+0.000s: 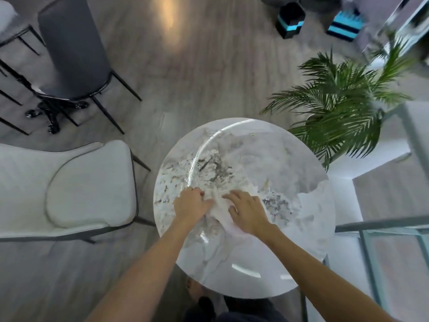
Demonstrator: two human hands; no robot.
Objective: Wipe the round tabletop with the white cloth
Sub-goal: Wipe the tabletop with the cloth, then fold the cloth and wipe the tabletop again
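The round tabletop (290, 173) is glossy white marble with grey veins and fills the centre of the head view. A crumpled white cloth (220, 211) lies on its middle left part. My left hand (191, 204) grips the cloth's left side with curled fingers. My right hand (247, 210) presses flat on the cloth's right side, fingers spread. Most of the cloth is hidden under the two hands.
A white padded chair (69, 187) stands close to the table's left edge. A potted palm (341, 112) leans over the far right rim. A glass-and-metal frame (380, 231) stands at the right. A grey chair (69, 49) and black-and-blue boxes (290, 22) are farther back.
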